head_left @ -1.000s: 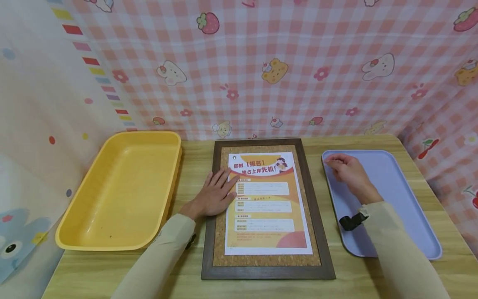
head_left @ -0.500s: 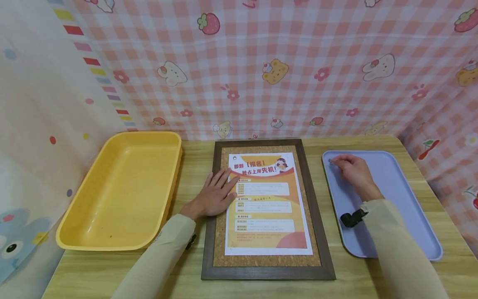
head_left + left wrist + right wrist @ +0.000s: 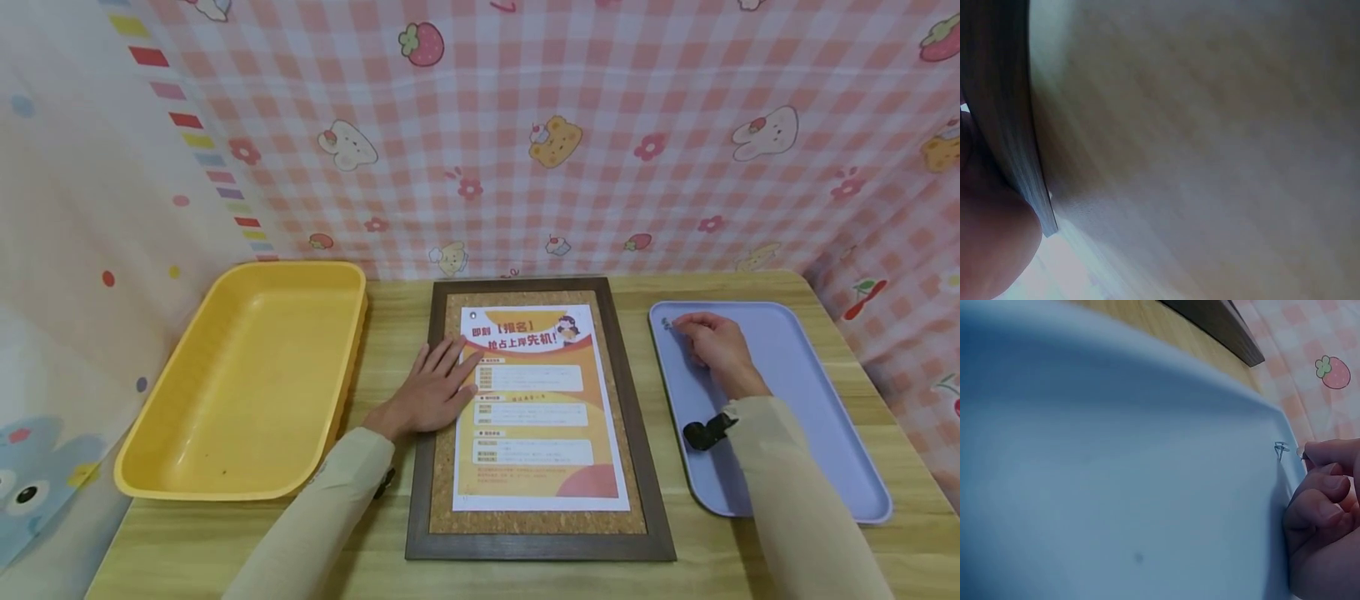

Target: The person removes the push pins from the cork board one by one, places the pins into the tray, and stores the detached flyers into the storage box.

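Observation:
A printed orange and white poster (image 3: 532, 492) lies on a framed cork board (image 3: 555, 523), with a thumbtack (image 3: 472, 316) at its upper left corner. My left hand (image 3: 427, 393) rests spread over the poster's left edge and the board's dark frame. Over the far left corner of the lilac tray (image 3: 798, 383), my right hand (image 3: 716, 350) pinches a small shiny thumbtack (image 3: 1302, 453) between thumb and forefinger. Its other fingers are curled. Some loose metal tacks (image 3: 1281, 449) sit in that tray corner, close by the fingertips.
A deep yellow tub (image 3: 255, 375) stands on the left of the wooden table (image 3: 390, 325). Behind the table hangs a pink checked cloth (image 3: 480, 125). Bare tabletop separates the board from the tray and the tub.
My right hand has shifted slightly right from the tray's far left corner, and the loose tacks there now show. My left hand has stayed in place on the poster.

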The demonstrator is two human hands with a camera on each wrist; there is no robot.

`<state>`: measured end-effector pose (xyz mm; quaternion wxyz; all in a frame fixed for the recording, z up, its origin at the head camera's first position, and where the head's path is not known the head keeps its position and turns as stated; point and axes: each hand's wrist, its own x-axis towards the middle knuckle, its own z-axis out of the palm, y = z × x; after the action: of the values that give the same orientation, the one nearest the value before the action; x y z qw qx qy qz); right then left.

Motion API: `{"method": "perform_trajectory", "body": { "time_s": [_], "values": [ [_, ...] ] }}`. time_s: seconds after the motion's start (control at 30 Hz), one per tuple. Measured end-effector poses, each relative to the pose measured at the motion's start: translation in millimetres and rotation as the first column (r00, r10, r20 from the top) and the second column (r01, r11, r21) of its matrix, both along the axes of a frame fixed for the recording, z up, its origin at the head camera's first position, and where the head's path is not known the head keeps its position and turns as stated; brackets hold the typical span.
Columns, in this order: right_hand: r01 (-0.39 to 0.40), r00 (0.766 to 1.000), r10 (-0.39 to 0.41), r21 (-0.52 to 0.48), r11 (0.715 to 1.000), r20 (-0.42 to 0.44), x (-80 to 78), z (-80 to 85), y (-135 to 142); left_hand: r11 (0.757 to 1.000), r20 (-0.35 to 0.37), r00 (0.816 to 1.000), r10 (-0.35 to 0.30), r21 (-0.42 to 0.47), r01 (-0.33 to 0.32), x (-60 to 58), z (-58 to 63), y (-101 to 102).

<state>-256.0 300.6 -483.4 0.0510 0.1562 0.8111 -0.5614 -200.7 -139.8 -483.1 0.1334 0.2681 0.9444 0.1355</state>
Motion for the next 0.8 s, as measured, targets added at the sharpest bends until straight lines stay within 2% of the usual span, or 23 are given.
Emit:
{"method": "perform_trajectory", "body": {
  "time_s": [0.8],
  "values": [
    [0.007,0.998,-0.012,0.07,0.997,0.057,-3.9,-4.0,-0.7,1.0,0.011,1.0,0.013,-0.003,-0.013,0.8,2.7,1.4]
  ]
}}
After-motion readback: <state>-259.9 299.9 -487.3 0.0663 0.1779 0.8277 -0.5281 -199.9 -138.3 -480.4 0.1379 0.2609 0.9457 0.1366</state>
